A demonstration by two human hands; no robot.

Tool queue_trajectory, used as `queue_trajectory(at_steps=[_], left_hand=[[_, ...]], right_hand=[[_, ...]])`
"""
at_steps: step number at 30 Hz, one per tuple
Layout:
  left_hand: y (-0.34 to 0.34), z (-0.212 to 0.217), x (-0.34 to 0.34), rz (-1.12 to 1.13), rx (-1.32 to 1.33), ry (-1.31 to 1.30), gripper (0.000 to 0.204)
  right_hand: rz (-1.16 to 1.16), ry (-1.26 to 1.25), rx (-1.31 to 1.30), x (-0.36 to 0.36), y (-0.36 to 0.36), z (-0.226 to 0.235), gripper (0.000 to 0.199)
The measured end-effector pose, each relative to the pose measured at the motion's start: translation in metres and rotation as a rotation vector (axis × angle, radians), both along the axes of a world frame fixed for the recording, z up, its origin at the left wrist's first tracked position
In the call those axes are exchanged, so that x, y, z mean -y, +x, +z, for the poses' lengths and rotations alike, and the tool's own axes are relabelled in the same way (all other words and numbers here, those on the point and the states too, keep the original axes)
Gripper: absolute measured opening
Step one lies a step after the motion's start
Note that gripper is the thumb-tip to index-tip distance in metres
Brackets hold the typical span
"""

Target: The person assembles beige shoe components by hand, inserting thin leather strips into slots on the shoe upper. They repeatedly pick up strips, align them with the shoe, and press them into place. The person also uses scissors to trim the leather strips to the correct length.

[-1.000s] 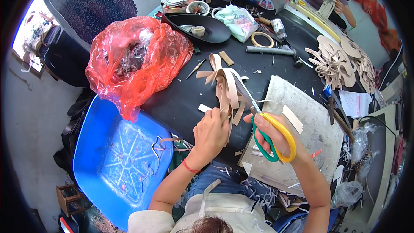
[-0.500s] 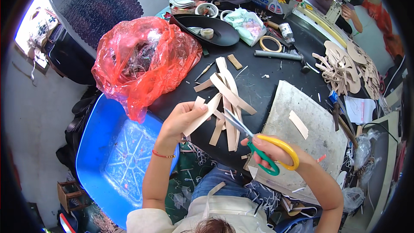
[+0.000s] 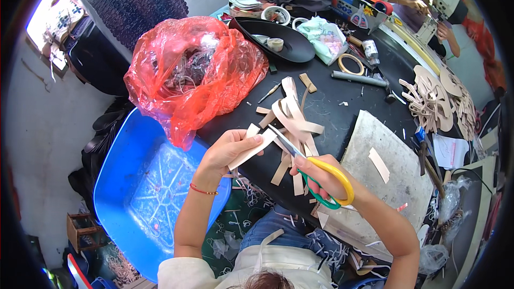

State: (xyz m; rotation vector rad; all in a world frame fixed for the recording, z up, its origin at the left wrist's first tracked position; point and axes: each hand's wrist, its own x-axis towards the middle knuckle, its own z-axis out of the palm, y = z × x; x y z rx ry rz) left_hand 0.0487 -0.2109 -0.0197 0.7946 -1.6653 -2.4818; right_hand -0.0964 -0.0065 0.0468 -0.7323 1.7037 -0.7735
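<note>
My left hand (image 3: 227,151) is closed, pinching a pale beige strip (image 3: 250,152) between thumb and fingers above the table's near edge. A second short pale end sticks up behind the thumb. My right hand (image 3: 325,175) holds scissors (image 3: 342,177) with one yellow and one green handle loop. Their blades point up and left, the tips at the far end of the held strip. Whether the blades have cut through cannot be made out. Just beyond them lies a loose heap of beige strips (image 3: 292,111), some curled over others.
A blue plastic tub (image 3: 120,182) stands left, below a red plastic bag (image 3: 155,91) of scraps. A pale worn board (image 3: 369,144) lies right, bearing one strip. Farther back are a black dish (image 3: 294,48), a tape ring (image 3: 350,64) and cut beige pieces (image 3: 428,96). Another person works at a sewing machine.
My right hand has brought the scissors left and up to the end of the strip in my left hand. The upper strips of the heap have shifted and curled. The whole view has shifted slightly.
</note>
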Motion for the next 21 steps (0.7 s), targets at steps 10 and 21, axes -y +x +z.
queue_trajectory(at_steps=[10, 21], left_hand=[[0.034, 0.005, -0.066, 0.167, -0.166, 0.149, 0.023], [0.012, 0.021, -0.137, 0.278, -0.277, -0.056, 0.023]], right_hand=[[-0.098, -0.284, -1.017, 0.000, -0.062, -0.002, 0.048], [-0.214, -0.585, -0.673, -0.010, 0.038, -0.009, 0.013]])
